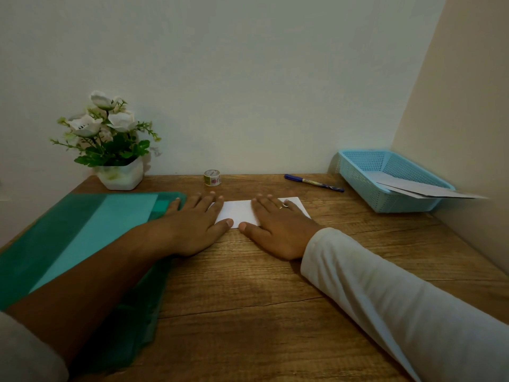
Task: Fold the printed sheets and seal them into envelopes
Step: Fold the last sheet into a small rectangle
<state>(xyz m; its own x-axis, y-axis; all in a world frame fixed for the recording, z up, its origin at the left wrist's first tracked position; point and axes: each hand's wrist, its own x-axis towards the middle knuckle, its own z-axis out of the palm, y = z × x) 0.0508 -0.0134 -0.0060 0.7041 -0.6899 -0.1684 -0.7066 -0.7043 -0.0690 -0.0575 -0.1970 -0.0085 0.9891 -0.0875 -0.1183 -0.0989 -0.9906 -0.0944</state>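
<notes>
A folded white sheet lies flat on the wooden desk, towards the back. My left hand presses on its left end with straight fingers, palm down. My right hand, with a ring on one finger, lies flat across its right half. Both thumbs touch the sheet's near edge. A roll of patterned tape stands by the wall behind the sheet. Flat white papers or envelopes stick out of a blue basket at the right.
A green plastic folder covers the desk's left side under my left forearm. A white pot of artificial flowers stands at the back left. A blue pen lies between the tape and the basket. Walls close the back and right.
</notes>
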